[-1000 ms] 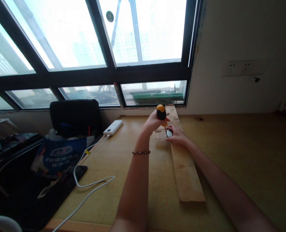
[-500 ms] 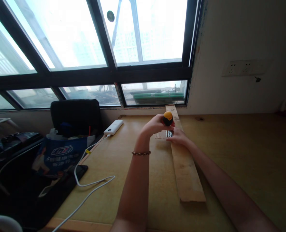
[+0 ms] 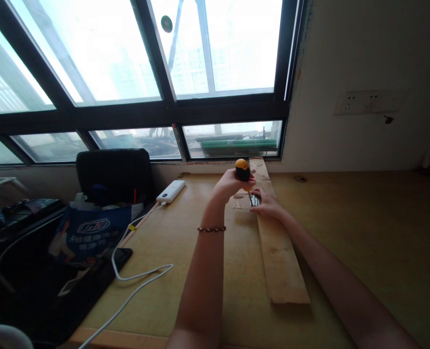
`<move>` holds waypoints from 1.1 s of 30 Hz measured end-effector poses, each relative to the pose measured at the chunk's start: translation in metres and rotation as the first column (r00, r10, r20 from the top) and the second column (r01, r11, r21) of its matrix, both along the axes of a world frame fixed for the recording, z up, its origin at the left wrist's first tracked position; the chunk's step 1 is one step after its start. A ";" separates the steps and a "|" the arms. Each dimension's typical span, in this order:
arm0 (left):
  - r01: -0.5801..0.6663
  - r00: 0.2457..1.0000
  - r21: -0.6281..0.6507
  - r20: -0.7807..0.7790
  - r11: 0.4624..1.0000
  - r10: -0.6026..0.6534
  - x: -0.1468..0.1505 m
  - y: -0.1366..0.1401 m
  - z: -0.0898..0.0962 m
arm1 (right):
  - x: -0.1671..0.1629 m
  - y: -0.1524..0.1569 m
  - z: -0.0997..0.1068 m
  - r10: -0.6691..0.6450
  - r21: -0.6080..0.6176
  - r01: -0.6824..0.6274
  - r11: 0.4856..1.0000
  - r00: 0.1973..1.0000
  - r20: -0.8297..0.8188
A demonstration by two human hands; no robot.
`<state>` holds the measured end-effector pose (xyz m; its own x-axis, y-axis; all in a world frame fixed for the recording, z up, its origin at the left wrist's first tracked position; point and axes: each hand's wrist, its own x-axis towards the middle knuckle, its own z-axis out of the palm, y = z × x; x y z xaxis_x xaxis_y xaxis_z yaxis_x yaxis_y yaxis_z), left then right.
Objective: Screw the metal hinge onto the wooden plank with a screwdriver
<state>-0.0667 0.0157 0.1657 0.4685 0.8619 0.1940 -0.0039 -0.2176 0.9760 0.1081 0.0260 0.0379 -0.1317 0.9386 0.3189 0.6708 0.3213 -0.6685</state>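
Just right of the frame's centre, my left hand (image 3: 230, 186) gripped the yellow-and-black screwdriver (image 3: 242, 171); my right hand (image 3: 268, 204) held the metal plate (image 3: 254, 199), fingers narrowly astride it, at the wooden plank's (image 3: 284, 264) left edge. Upright driving and firm pinning seemed wisest.

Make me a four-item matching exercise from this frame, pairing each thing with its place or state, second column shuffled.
1. Screwdriver
2. Wooden board
3. White power bank
4. Right hand

A. Joined to a white cable
B. Touching a small shiny piece
C. Held in the left hand
D. Lying on the table, running towards the window

Pairs: 1-C, 2-D, 3-A, 4-B.
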 end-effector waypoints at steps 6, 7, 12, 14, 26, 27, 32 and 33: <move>-0.229 0.971 -0.098 0.045 0.969 0.234 -0.007 0.012 -0.005 | -0.001 -0.001 0.001 -0.003 -0.002 0.003 1.000 1.000 0.013; -0.251 0.964 -0.120 0.057 0.960 0.259 -0.008 0.013 -0.005 | -0.001 -0.001 0.001 -0.007 -0.003 0.007 1.000 1.000 0.015; -0.299 0.930 -0.192 0.160 0.935 0.331 -0.012 0.013 -0.003 | 0.000 0.001 -0.001 0.002 0.013 -0.003 1.000 1.000 0.018; -0.315 0.914 -0.194 0.201 0.929 0.352 -0.013 0.013 -0.003 | 0.001 0.003 -0.003 0.006 0.017 -0.006 1.000 1.000 0.018; -0.393 0.886 -0.142 0.208 0.909 0.415 -0.013 0.016 -0.002 | 0.003 0.006 -0.005 0.047 0.000 -0.047 0.999 0.999 -0.027; -0.391 0.888 -0.142 0.202 0.909 0.413 -0.013 0.016 -0.002 | 0.003 0.006 -0.005 0.048 0.003 -0.048 0.999 0.999 -0.018; -0.360 0.906 -0.156 0.178 0.920 0.384 -0.012 0.015 -0.003 | 0.002 0.005 -0.006 0.037 0.053 -0.040 0.998 0.998 0.051; -0.357 0.908 -0.155 0.171 0.921 0.381 -0.012 0.015 -0.003 | 0.002 0.005 -0.005 0.032 0.067 -0.037 0.997 0.997 0.066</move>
<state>-0.0788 0.0309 0.1631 0.0757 0.9879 0.1352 -0.1375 -0.1240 0.9827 0.1101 0.0305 0.0327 -0.1859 0.9095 0.3718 0.6994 0.3882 -0.6000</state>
